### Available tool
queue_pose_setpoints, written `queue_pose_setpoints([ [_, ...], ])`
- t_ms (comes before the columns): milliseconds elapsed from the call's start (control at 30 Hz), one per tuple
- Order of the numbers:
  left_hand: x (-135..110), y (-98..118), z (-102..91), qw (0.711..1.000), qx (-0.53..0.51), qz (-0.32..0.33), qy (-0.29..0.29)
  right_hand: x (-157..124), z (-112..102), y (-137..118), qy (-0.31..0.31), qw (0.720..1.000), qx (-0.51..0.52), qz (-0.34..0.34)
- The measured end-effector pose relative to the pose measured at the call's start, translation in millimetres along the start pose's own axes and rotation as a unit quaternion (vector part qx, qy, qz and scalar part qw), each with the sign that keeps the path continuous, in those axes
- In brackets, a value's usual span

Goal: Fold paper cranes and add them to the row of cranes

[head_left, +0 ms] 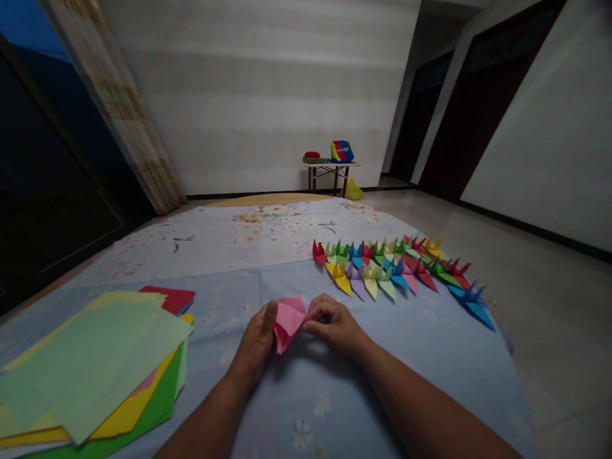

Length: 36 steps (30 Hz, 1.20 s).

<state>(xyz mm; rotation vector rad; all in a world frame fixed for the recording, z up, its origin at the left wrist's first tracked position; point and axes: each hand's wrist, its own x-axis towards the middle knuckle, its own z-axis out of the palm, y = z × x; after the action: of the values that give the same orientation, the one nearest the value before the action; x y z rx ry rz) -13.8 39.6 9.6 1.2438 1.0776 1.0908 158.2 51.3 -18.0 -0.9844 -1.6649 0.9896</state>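
A partly folded pink paper (288,322) is held between both my hands just above a blue floral cloth (430,357). My left hand (255,344) grips its left side with thumb and fingers closed on it. My right hand (335,325) pinches its right edge with curled fingers. Rows of several finished paper cranes (396,268) in many colours lie on the cloth beyond my right hand.
A stack of coloured paper sheets (95,363), pale green on top, lies at the left. A white patterned cloth (248,236) stretches farther back. A small table (329,172) with coloured items stands against the far wall. Bare tiled floor (549,299) lies to the right.
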Motion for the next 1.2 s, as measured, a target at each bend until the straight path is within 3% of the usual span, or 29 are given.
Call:
queue_pose_setpoints([
  [333,-2,-9,1.4,1.0,0.0,0.014,0.004,-1,-6,-1,-0.019,0.999,0.031,0.021],
  [533,-4,-8,1.2,0.999,-0.007,0.024,-0.021,0,-10,-7,-0.001,0.998,0.06,0.021],
  [700,-2,-9,2.7,0.999,-0.017,0.005,-0.04,1,-7,-1,0.042,0.988,0.128,0.071],
  [1000,3,-14,10.0,0.999,0.015,0.015,0.049,5,1,8,0.093,0.986,0.124,0.067],
  [1200,2,-15,13.5,0.996,0.02,0.006,0.084,4,4,9,0.118,0.992,0.016,0.028],
])
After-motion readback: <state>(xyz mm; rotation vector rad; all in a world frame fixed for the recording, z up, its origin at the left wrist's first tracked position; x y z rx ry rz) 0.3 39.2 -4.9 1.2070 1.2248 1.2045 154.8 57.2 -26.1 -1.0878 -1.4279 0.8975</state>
